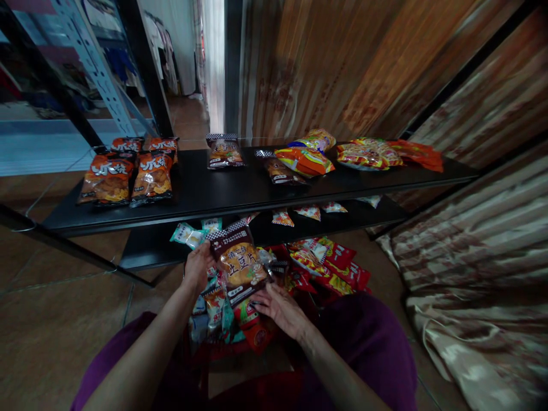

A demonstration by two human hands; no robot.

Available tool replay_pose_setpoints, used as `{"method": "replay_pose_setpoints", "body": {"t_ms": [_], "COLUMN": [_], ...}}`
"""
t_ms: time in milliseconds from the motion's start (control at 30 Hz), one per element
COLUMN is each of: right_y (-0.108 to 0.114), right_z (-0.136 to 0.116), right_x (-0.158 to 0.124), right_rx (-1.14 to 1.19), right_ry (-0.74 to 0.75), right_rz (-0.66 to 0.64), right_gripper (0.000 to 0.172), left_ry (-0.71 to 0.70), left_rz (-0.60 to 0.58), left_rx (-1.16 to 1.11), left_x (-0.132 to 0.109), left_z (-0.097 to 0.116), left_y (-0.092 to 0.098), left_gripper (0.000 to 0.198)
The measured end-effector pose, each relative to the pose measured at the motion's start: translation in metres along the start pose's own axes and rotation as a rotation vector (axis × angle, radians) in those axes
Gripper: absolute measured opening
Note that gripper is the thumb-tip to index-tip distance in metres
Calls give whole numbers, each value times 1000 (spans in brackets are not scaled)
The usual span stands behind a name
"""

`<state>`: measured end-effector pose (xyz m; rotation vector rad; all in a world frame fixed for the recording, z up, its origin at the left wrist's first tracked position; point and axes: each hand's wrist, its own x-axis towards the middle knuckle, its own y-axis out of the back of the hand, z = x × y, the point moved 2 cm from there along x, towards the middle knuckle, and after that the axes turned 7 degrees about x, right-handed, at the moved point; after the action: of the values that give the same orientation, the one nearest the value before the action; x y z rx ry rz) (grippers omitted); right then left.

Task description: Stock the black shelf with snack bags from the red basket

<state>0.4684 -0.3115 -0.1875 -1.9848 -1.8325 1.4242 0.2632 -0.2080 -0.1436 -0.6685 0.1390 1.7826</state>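
Observation:
My left hand (197, 267) is closed on the left edge of a brown snack bag (238, 264) with a checkered top, lifting it above a pile of snack packets (325, 265) in front of my lap. My right hand (280, 308) lies under the bag's lower right corner with its fingers stretched out, touching the packets beneath. The bag stands nearly upright, its printed face towards me.
A black shelf (205, 191) runs across in front, with orange bags (126, 177) at its left, a brown bag (225, 153) in the middle and orange and yellow packets (338, 154) at the right. A lower shelf (299, 225) holds small packets. Curtains (471, 240) hang at right.

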Motion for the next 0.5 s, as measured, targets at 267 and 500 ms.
{"method": "replay_pose_setpoints", "body": {"t_ms": [267, 500], "right_y": [-17, -17], "right_z": [24, 33], "right_x": [-1, -2], "right_rx": [94, -18], "right_ry": [18, -20], "right_rz": [109, 44], "right_gripper": [35, 35], "left_ry": [31, 20], "left_rz": [-71, -65], "left_rx": [20, 27], "left_x": [-4, -2], "left_z": [-8, -8], "left_y": [0, 0], "left_gripper": [18, 16]}}
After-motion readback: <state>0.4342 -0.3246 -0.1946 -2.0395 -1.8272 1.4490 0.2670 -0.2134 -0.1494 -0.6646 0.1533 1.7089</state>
